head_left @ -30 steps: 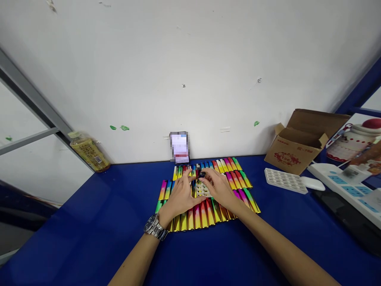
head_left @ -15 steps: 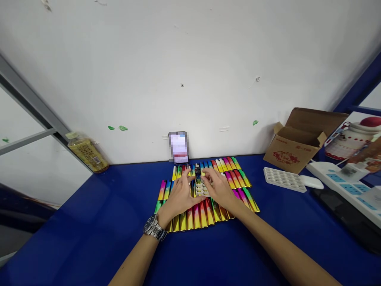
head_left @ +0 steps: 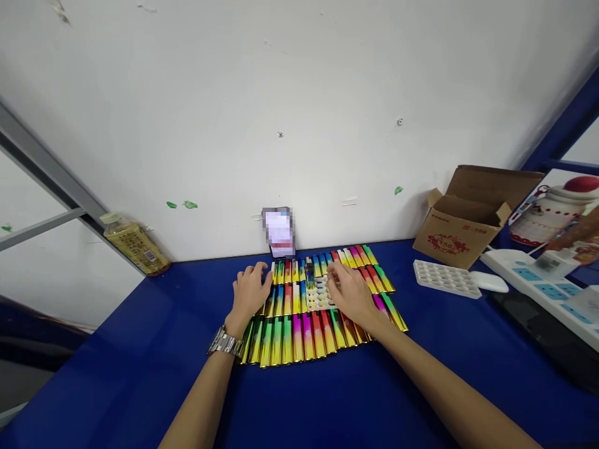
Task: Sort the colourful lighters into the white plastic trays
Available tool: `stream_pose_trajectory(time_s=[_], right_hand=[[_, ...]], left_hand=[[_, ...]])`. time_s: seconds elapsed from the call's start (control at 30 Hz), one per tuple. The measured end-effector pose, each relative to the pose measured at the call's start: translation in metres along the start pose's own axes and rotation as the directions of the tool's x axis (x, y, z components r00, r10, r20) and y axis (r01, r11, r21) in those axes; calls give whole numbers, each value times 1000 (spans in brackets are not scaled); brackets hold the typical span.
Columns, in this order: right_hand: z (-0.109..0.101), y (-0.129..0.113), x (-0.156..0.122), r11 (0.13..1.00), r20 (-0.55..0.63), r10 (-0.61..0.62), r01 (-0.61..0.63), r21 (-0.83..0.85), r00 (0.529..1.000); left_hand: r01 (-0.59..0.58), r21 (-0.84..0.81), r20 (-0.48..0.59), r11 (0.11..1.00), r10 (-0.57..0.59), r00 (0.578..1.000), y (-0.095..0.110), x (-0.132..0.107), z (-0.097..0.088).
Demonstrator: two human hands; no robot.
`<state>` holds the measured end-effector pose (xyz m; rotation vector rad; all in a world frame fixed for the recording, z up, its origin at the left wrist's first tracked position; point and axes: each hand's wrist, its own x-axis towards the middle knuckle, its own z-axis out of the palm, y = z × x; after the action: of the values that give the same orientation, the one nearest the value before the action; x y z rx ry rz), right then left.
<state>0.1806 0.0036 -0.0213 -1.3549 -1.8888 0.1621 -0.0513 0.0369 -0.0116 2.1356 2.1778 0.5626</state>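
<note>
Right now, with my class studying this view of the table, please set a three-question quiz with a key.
1. Multiple choice: the metal watch is worn on which wrist? A) right B) left
2. True or false: the cardboard box is closed.
3. Short answer: what stands upright in the holed white tray beside the right hand?

Key: 1. B. 2. False; its flaps are open. 3. A lighter.

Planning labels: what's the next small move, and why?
Probably have the left hand grasp a lighter: it's over the middle row's left end, and the white tray by the right hand shows one standing lighter, otherwise unfilled where visible.
</note>
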Motion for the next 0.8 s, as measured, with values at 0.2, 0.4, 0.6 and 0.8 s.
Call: stream_pose_trajectory(time_s=[0.2, 0.4, 0.6, 0.8], right_hand=[[-1, -1, 1, 1000, 31, 16, -16, -15, 999], [0, -1, 0, 1000, 18, 9, -9, -16, 1000], [1, -1, 0, 1000, -1, 7, -7, -23, 1000], [-6, -11, -1, 983, -129, -125, 141, 119, 984]], left_hand=[[127, 41, 74, 991, -130, 989, 4, 2, 3], [216, 1, 55, 976, -216, 975, -3, 6, 4], [238, -104, -64, 966, -246, 967, -9, 11, 1], [-94, -472, -316, 877, -69, 946, 8, -3, -15]])
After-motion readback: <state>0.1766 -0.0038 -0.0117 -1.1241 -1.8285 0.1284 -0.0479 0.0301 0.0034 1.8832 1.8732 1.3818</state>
